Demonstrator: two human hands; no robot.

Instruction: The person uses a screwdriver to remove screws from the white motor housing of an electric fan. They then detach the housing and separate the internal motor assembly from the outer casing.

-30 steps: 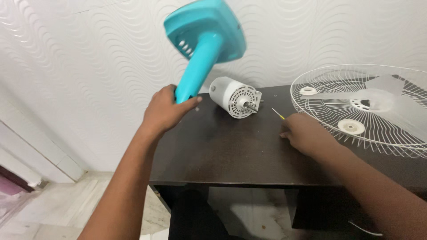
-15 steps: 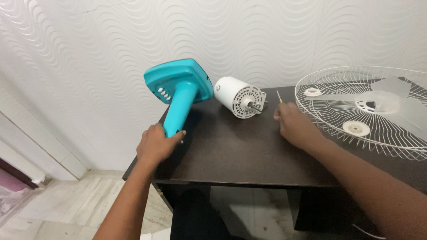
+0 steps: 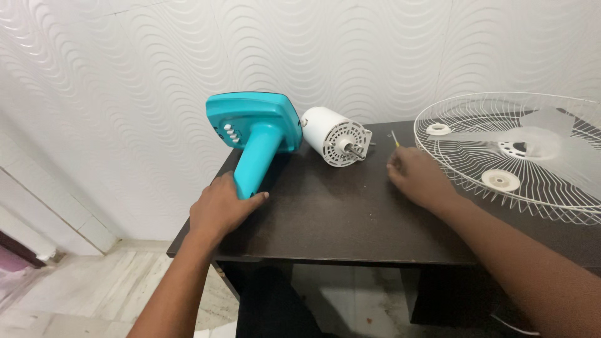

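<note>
My left hand (image 3: pixel 219 209) grips the neck of a turquoise fan stand (image 3: pixel 258 134) that lies tilted on the dark table (image 3: pixel 338 219), its square base up against the wall side. A white fan motor (image 3: pixel 332 136) lies on its side just right of the base, shaft pointing toward me. My right hand (image 3: pixel 416 177) rests on the table, fingers curled near a thin yellow-handled screwdriver (image 3: pixel 394 139); whether it touches the tool is unclear.
A white wire fan guard (image 3: pixel 463 134) with translucent blades (image 3: pixel 551 141) lies on the right of the table. A wavy-textured white wall stands behind. The table's left edge drops to a tiled floor (image 3: pixel 75 294).
My left hand brought the turquoise stand down from the air onto the table's left part. My right hand slid back toward the screwdriver.
</note>
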